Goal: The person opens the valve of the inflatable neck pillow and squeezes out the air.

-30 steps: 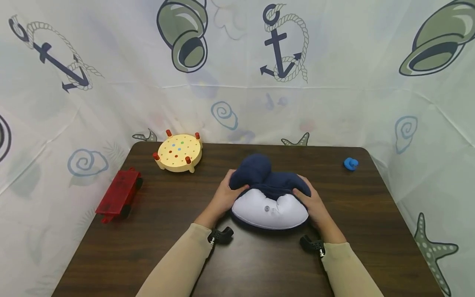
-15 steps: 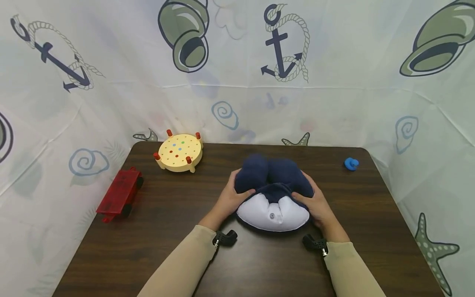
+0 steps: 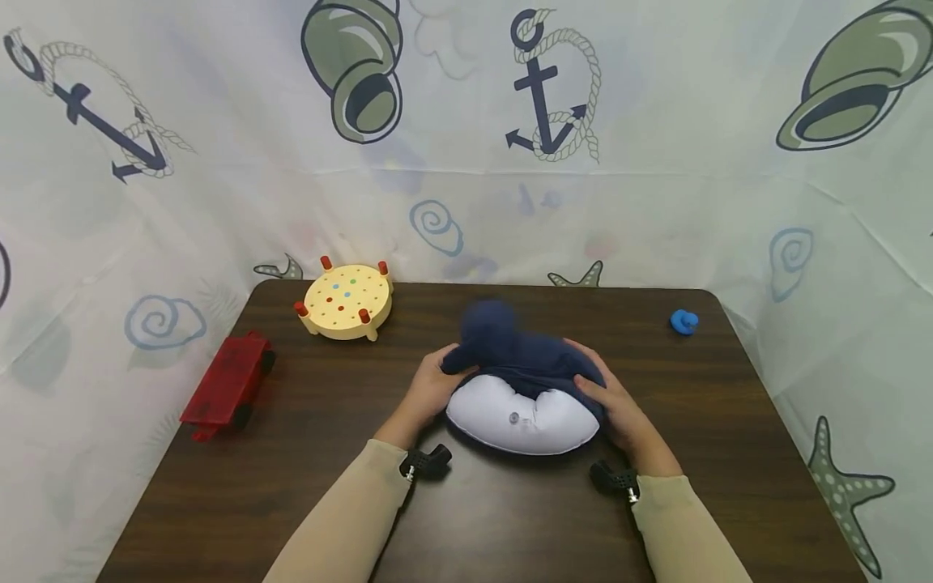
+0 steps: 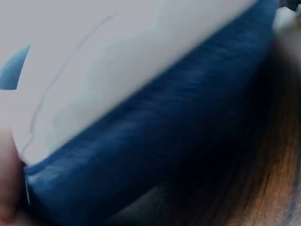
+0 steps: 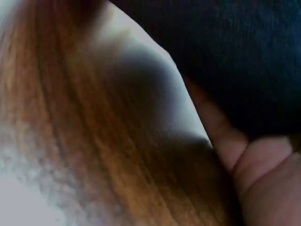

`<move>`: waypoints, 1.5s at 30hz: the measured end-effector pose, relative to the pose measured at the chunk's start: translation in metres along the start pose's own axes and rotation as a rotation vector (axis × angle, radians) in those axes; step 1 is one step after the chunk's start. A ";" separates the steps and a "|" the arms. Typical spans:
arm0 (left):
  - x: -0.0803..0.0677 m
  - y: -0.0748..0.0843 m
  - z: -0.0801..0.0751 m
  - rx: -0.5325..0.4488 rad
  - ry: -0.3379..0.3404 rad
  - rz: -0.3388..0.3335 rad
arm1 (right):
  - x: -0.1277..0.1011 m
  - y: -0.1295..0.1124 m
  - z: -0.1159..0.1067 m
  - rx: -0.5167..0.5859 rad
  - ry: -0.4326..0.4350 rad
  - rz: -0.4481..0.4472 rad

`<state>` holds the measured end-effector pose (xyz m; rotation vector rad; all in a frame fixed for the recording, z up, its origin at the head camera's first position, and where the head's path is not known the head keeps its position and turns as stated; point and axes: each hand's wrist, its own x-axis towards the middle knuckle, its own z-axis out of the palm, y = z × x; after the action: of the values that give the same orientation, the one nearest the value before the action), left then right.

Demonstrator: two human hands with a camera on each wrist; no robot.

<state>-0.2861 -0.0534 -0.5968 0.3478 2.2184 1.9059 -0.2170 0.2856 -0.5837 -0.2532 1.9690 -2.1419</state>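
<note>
Gripping from both sides now, the left hand [image 3: 428, 389] and the right hand [image 3: 611, 402] hold the neck pillow [image 3: 521, 389] in the middle of the dark wooden table [image 3: 291, 494], just in front of the person. The left hand's thumb and fingers curl round the navy end on its side, which sticks up and looks blurred in the head view. The right hand wraps over the navy fabric on the other end, fingers curled on top. The pillow's white underside faces the camera, with a small round valve [image 3: 514, 419] showing in the fold. Both wrist views are filled with blurred close-ups of white and navy fabric against the wood grain. Off to the left near the back sits a round yellow peg board [image 3: 344, 301], a red toy cart [image 3: 226, 385] lies at the left edge, and a small blue object [image 3: 683, 322] rests at the far right
</note>
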 end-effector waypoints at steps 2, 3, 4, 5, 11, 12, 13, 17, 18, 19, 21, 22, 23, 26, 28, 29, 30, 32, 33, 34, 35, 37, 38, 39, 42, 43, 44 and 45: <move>-0.001 0.000 0.000 0.001 -0.039 0.022 | 0.001 0.000 0.002 0.017 0.021 -0.001; -0.001 0.000 0.000 0.007 -0.066 0.038 | 0.002 0.001 0.002 0.028 0.032 -0.011; -0.001 0.000 0.001 0.022 -0.092 0.054 | 0.002 0.001 0.001 0.035 0.043 -0.024; -0.001 0.000 0.002 0.041 -0.111 0.062 | 0.003 0.003 0.001 0.042 0.051 -0.039; -0.004 0.005 0.001 0.001 -0.116 0.029 | 0.002 0.006 -0.003 -0.045 0.140 -0.044; -0.005 0.006 0.000 -0.041 -0.124 0.022 | 0.002 0.006 -0.003 -0.062 0.148 -0.040; -0.005 0.007 -0.001 -0.094 -0.137 0.021 | 0.001 0.006 -0.003 -0.072 0.140 -0.046; -0.004 0.006 -0.006 -0.258 -0.232 0.052 | -0.001 0.009 -0.005 -0.057 0.069 -0.056; -0.004 0.006 -0.007 -0.267 -0.242 0.058 | -0.001 0.009 -0.005 -0.046 0.058 -0.056; -0.003 0.005 -0.007 -0.263 -0.240 0.064 | -0.002 0.010 -0.005 -0.033 0.048 -0.054; -0.002 0.004 -0.007 -0.231 -0.190 0.070 | -0.002 0.009 -0.005 -0.005 0.017 -0.052; -0.002 0.003 -0.007 -0.212 -0.146 0.075 | -0.001 0.009 -0.005 0.012 -0.001 -0.053; -0.001 0.002 -0.007 -0.198 -0.100 0.077 | -0.001 0.009 -0.004 0.024 -0.015 -0.054; 0.000 0.000 -0.004 -0.179 0.008 0.089 | 0.000 0.007 -0.003 0.058 -0.048 -0.072; 0.001 0.000 0.000 -0.179 0.007 0.101 | 0.000 0.007 -0.002 0.074 -0.028 -0.092; 0.001 -0.001 0.001 -0.172 -0.012 0.104 | 0.000 0.007 -0.002 0.078 -0.009 -0.098; 0.001 -0.001 0.003 -0.163 -0.034 0.103 | -0.001 0.007 -0.001 0.082 0.007 -0.103; 0.000 -0.001 0.005 -0.130 -0.087 0.095 | -0.001 0.006 -0.001 0.070 0.069 -0.088; 0.000 -0.001 0.006 -0.114 -0.109 0.084 | -0.001 0.006 0.000 0.058 0.106 -0.073; -0.001 0.000 0.006 -0.109 -0.131 0.075 | -0.001 0.006 0.000 0.039 0.135 -0.061; -0.002 0.001 0.006 -0.110 -0.148 0.066 | 0.000 0.006 0.000 0.016 0.160 -0.054; -0.003 0.003 0.005 -0.115 -0.166 0.057 | 0.000 0.007 0.001 -0.031 0.200 -0.044; -0.003 0.004 0.004 -0.122 -0.169 0.054 | 0.000 0.008 0.001 -0.048 0.206 -0.049; -0.003 0.004 0.004 -0.137 -0.171 0.054 | 0.000 0.008 0.001 -0.061 0.206 -0.058; -0.003 0.005 0.001 -0.128 -0.138 0.061 | 0.000 0.009 0.001 -0.072 0.177 -0.078; -0.003 0.005 0.000 -0.122 -0.124 0.060 | 0.000 0.008 0.002 -0.071 0.167 -0.083; -0.003 0.005 -0.002 -0.112 -0.108 0.062 | 0.000 0.008 0.002 -0.072 0.157 -0.087; -0.003 0.005 -0.003 -0.107 -0.093 0.063 | 0.000 0.007 0.002 -0.076 0.151 -0.092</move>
<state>-0.2840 -0.0561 -0.5917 0.4833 2.0605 1.9884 -0.2159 0.2829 -0.5909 -0.2039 2.1649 -2.2036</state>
